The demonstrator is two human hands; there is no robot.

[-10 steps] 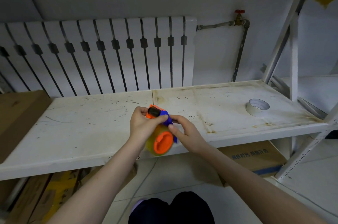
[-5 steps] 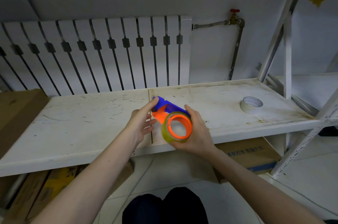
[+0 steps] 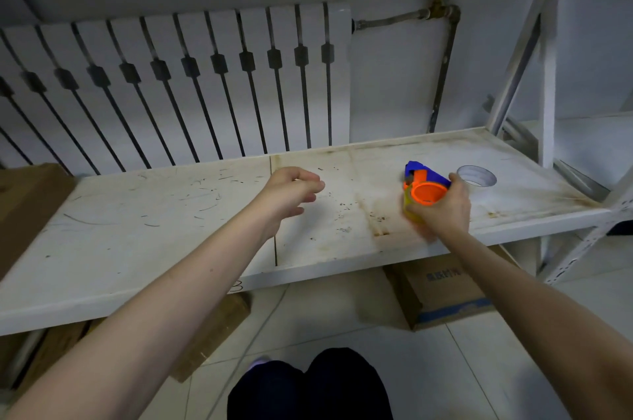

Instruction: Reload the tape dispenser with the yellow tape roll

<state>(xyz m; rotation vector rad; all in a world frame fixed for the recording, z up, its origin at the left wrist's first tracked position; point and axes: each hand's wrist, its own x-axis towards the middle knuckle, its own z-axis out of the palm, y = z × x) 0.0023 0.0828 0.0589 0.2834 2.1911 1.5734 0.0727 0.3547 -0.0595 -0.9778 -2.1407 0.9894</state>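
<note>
The tape dispenser (image 3: 424, 184), blue and orange with the yellow tape roll (image 3: 410, 210) mounted on its orange hub, sits at the right part of the white shelf (image 3: 171, 214). The right hand (image 3: 440, 210) is wrapped around it from the near side. Just behind it lies a pale tape roll (image 3: 476, 176). The left hand (image 3: 287, 195) hovers apart, fingers loosely curled, holding nothing.

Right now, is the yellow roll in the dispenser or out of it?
In. The yellow roll sits around the orange hub of the dispenser, which the right hand holds at the shelf.
</note>
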